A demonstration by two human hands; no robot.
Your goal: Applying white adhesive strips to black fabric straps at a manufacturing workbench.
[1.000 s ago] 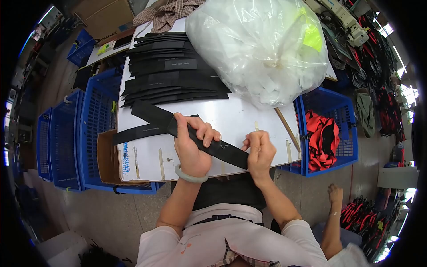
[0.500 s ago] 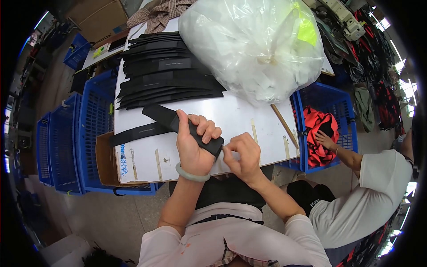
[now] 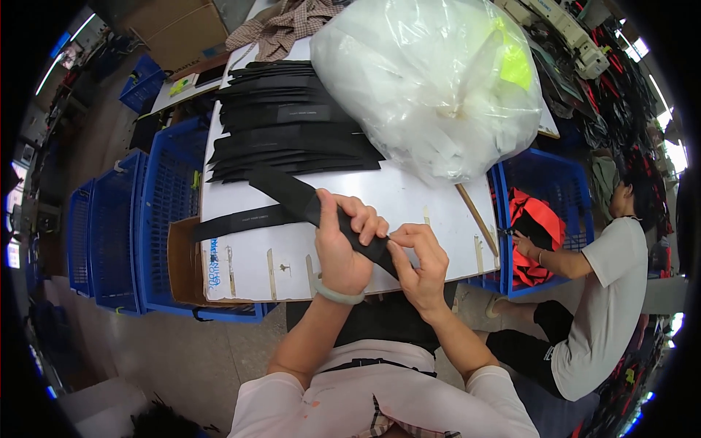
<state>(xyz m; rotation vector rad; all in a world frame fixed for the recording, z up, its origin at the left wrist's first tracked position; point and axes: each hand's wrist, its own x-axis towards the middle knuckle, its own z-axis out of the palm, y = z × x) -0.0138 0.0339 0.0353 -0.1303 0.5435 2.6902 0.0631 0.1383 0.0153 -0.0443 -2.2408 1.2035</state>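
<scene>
Over the near edge of the table, my left hand (image 3: 343,252) is wrapped round a black fabric strip (image 3: 286,191), thumb on top and fingers curled over it. The strip slants from upper left to lower right. My right hand (image 3: 421,269) is closed at the strip's right edge, thumb and forefinger pinched close beside my left fingertips. Whether a thread or anything else small is in that pinch is too fine to see. Partly beneath the held strip, a second black strip (image 3: 248,220) lies on the white table (image 3: 350,180). Behind it are stacked black strips (image 3: 292,146).
A large clear plastic bag (image 3: 431,95) of white material fills the table's far right, near a wooden stick (image 3: 476,219). Blue crates (image 3: 171,175) and a cardboard box (image 3: 182,263) stand left. At right, a co-worker (image 3: 610,285) reaches into a blue crate (image 3: 548,171) with red-and-black fabric (image 3: 537,230).
My right hand has come in against my left fingers, and the held strip now extends further to the lower right. The co-worker sits more upright. The whole view has shifted slightly.
</scene>
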